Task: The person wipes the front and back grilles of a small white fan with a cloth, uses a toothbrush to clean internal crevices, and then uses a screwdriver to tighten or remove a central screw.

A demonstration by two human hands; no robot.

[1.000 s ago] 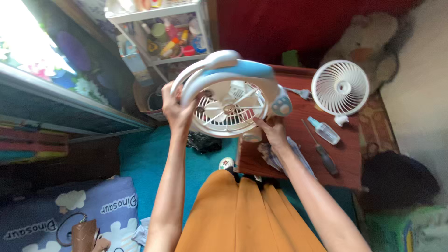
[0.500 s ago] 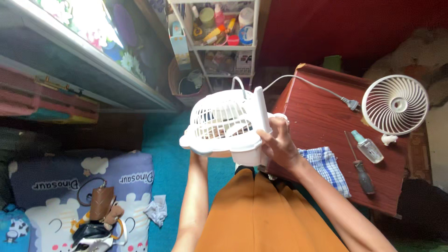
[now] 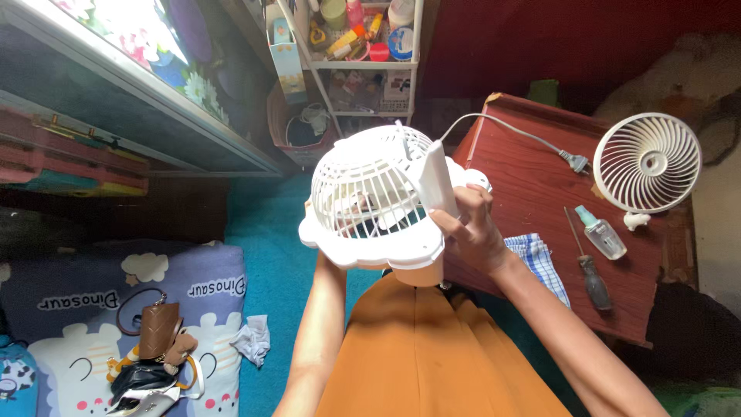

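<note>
The right hand (image 3: 471, 232) has its grip closed around the side of a white fan body (image 3: 374, 205), thumb and fingers pressed against the frame beside a flat white bar that stands up along the cage. The left hand (image 3: 328, 259) is under the fan's lower rim; only the wrist and forearm show, so its grip appears to be supporting the fan from below, though the fingers are hidden. The fan is held in the air above the person's orange-clothed lap, its wire cage facing the camera, just left of the red-brown bench (image 3: 532, 185). A grey cord (image 3: 509, 131) runs from the fan across the bench to a plug. On the bench lie a blue checked cloth (image 3: 536, 262), a screwdriver (image 3: 590, 270), a small spray bottle (image 3: 602, 235) and a detached white fan grille (image 3: 647, 162).
</note>
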